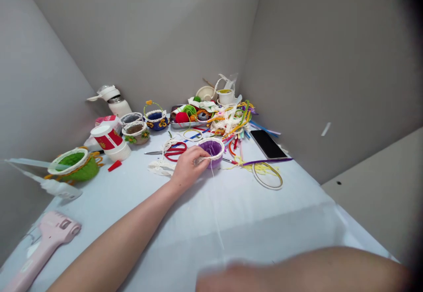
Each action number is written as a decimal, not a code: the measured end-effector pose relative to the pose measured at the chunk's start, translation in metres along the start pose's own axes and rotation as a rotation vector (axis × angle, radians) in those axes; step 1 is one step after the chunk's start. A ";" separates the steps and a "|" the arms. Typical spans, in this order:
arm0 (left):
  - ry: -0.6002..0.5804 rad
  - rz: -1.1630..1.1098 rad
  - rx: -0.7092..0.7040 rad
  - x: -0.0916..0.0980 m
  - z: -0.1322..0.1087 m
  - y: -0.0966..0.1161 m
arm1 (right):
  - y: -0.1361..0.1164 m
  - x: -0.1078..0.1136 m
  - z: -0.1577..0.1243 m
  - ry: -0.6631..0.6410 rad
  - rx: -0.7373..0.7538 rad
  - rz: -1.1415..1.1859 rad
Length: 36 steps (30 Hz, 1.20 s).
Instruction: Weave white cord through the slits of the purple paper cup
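A small purple basket (218, 161) with a white braided rim stands on the table. Reaching from the left, my left hand (191, 165) is closed on the near left side of that rim. A thin white thread (216, 212) hangs from the rim and runs down the cloth towards my right hand (221, 278). That hand is blurred at the bottom edge, with its fingers smeared and partly out of the picture. Red-handled scissors (175, 151) and a piece of white lace (160, 167) lie just left of the basket.
Left stand a pink glue gun (53, 243), a white glue bottle (61, 188), a green basket (81, 168) and paper cups (110, 141). Behind are decorated pots (136, 134) and a tray of yarn (185, 124). Right lie a phone (267, 144) and a ring (267, 186).
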<state>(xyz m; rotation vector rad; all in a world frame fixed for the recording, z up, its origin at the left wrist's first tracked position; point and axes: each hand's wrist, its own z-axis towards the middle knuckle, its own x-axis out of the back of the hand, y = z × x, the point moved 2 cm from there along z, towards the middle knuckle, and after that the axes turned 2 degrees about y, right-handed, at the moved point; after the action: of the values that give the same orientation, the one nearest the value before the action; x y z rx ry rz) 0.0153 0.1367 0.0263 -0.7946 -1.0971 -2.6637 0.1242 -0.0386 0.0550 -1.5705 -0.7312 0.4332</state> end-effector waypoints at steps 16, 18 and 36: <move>-0.005 -0.006 -0.002 -0.002 -0.003 0.001 | 0.041 0.076 0.056 0.608 -0.088 0.058; -0.004 -0.002 -0.004 -0.002 -0.003 0.002 | 0.036 0.066 0.050 0.393 -0.178 0.025; -0.008 -0.023 0.003 -0.002 -0.003 0.003 | 0.016 0.058 0.010 -0.133 -0.137 -0.271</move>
<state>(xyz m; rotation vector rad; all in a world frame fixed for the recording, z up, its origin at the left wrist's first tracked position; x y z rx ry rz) 0.0163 0.1324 0.0249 -0.7976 -1.1189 -2.6793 0.1628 0.0083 0.0459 -1.5521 -1.0799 0.2932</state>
